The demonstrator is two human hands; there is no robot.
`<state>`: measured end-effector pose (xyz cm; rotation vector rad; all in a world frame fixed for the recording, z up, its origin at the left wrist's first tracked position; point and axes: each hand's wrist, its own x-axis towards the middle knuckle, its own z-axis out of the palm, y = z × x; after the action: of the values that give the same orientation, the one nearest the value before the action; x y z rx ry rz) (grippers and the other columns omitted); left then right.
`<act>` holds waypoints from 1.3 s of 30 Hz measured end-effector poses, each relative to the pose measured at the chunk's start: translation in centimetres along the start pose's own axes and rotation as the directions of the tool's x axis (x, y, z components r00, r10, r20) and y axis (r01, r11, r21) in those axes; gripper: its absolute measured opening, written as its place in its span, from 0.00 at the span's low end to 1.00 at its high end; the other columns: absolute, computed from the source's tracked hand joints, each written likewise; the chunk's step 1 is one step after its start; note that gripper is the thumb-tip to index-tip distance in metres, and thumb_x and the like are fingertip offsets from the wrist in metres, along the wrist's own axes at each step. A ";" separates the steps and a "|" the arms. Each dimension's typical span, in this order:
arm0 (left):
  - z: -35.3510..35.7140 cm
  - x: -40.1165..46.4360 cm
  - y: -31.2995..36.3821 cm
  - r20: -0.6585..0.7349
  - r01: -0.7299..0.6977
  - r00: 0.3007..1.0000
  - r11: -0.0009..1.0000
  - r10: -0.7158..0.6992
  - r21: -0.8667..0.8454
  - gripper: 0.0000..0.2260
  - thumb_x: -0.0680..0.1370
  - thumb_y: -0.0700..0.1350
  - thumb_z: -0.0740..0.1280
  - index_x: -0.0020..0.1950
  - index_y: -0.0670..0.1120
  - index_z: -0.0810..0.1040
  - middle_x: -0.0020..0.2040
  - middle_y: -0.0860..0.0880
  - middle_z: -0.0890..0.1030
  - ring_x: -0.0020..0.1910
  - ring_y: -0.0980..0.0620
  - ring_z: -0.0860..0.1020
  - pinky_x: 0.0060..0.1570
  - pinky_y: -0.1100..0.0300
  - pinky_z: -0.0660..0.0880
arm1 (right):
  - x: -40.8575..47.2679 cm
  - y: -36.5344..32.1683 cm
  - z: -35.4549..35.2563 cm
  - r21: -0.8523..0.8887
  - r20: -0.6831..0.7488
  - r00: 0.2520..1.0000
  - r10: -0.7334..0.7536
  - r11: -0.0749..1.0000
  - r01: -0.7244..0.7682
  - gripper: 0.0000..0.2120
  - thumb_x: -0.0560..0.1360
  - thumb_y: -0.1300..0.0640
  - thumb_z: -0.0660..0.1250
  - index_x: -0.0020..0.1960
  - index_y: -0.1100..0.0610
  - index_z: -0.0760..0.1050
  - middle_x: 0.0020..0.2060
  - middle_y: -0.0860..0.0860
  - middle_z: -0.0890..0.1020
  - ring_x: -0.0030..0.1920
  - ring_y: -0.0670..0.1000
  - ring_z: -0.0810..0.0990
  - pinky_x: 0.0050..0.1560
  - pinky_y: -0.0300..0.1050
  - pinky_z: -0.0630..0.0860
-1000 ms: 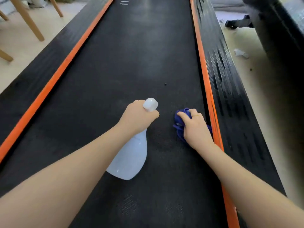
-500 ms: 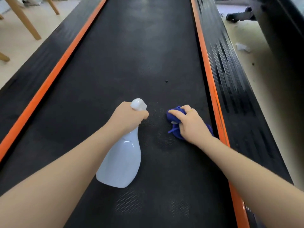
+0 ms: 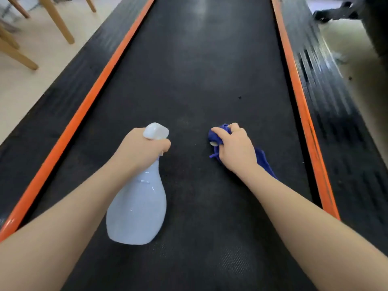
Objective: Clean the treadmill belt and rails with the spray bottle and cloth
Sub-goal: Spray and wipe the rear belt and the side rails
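The black treadmill belt (image 3: 193, 76) runs away from me between two orange strips, with a ribbed black left rail (image 3: 69, 80) and right rail (image 3: 327, 101) outside them. My left hand (image 3: 144, 151) grips the neck of a pale blue spray bottle (image 3: 137, 208) with a white head, held over the belt's middle. My right hand (image 3: 234, 149) grips a bunched dark blue cloth (image 3: 263, 162) and presses it on the belt, right of centre. Part of the cloth trails out behind my wrist.
Wooden chair or table legs (image 3: 55, 22) stand on the pale floor to the left of the treadmill. A dark object (image 3: 336, 12) lies on the floor at the upper right. A small dark speck (image 3: 240, 97) sits on the belt ahead of the cloth.
My right hand has drawn the cloth leftward, away from the right orange strip toward the belt's middle. My left hand with the bottle has also shifted left.
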<state>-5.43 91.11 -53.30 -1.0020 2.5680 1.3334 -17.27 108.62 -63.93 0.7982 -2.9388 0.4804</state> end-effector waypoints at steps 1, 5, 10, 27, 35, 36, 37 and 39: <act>-0.5 -0.2 -0.4 -0.005 0.001 1.000 1.000 -0.001 0.028 0.07 0.68 0.43 0.65 0.44 0.43 0.77 0.33 0.46 0.68 0.35 0.50 0.63 0.35 0.56 0.62 | 0.6 -0.6 0.1 -0.033 -0.037 0.993 0.116 0.993 -0.117 0.16 0.75 0.59 0.61 0.62 0.54 0.72 0.53 0.57 0.70 0.45 0.57 0.67 0.41 0.46 0.64; -2.3 -0.1 -2.0 -0.054 0.018 0.998 0.998 -0.015 0.054 0.10 0.70 0.42 0.65 0.49 0.40 0.78 0.35 0.46 0.69 0.34 0.50 0.64 0.35 0.55 0.64 | -1.1 -6.5 1.2 0.051 0.010 1.000 -0.015 0.999 0.014 0.17 0.74 0.58 0.62 0.63 0.53 0.70 0.55 0.56 0.69 0.49 0.58 0.71 0.44 0.47 0.66; -3.2 0.2 -3.3 -0.084 0.049 0.995 0.999 -0.050 -0.013 0.23 0.62 0.49 0.63 0.53 0.40 0.77 0.34 0.47 0.72 0.33 0.49 0.66 0.35 0.55 0.67 | 0.8 -7.1 2.2 0.068 0.050 0.968 -0.244 0.968 0.241 0.15 0.72 0.59 0.65 0.59 0.55 0.75 0.50 0.59 0.73 0.44 0.61 0.73 0.39 0.47 0.65; 0.7 4.6 1.9 0.054 -0.030 0.998 0.999 0.028 0.029 0.23 0.61 0.50 0.63 0.52 0.41 0.79 0.33 0.50 0.74 0.35 0.51 0.71 0.36 0.58 0.65 | 10.0 6.1 -1.2 0.006 -0.142 0.877 0.459 0.887 -0.463 0.15 0.77 0.57 0.58 0.63 0.55 0.70 0.62 0.58 0.68 0.58 0.60 0.67 0.52 0.50 0.66; -0.1 4.6 0.9 -0.044 -0.007 0.999 1.000 0.006 -0.029 0.15 0.70 0.43 0.65 0.54 0.40 0.77 0.32 0.49 0.71 0.32 0.50 0.66 0.32 0.60 0.65 | 10.6 3.9 -1.0 -0.091 -0.051 0.935 0.350 0.931 -0.354 0.17 0.76 0.54 0.61 0.65 0.53 0.69 0.62 0.57 0.68 0.58 0.60 0.69 0.54 0.50 0.67; -0.3 4.4 0.8 -0.042 0.005 0.999 0.999 -0.007 -0.050 0.16 0.69 0.44 0.65 0.54 0.40 0.77 0.33 0.49 0.72 0.33 0.50 0.67 0.31 0.61 0.65 | 9.9 2.5 -0.8 -0.074 -0.030 0.959 0.281 0.956 -0.282 0.16 0.76 0.53 0.61 0.64 0.52 0.70 0.61 0.57 0.68 0.58 0.60 0.69 0.54 0.50 0.67; -0.6 4.2 0.6 -0.033 0.011 0.999 0.997 -0.014 -0.070 0.18 0.66 0.45 0.66 0.53 0.40 0.78 0.34 0.48 0.72 0.34 0.50 0.67 0.32 0.61 0.65 | 9.0 0.7 -0.5 -0.042 -0.005 0.981 0.195 0.980 -0.195 0.16 0.76 0.52 0.61 0.64 0.51 0.71 0.60 0.56 0.69 0.57 0.60 0.70 0.54 0.50 0.68; -1.0 3.7 0.2 -0.006 0.021 1.000 0.995 -0.022 -0.093 0.20 0.60 0.48 0.63 0.49 0.40 0.78 0.36 0.47 0.72 0.36 0.51 0.67 0.35 0.59 0.64 | 6.3 -3.5 0.4 0.043 0.055 0.998 -0.035 0.999 0.033 0.17 0.75 0.52 0.62 0.63 0.50 0.72 0.58 0.55 0.70 0.55 0.59 0.70 0.52 0.50 0.69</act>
<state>-8.19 88.53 -53.87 -1.0479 2.5137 1.4580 -20.91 102.62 -62.49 0.8791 -2.9692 0.5272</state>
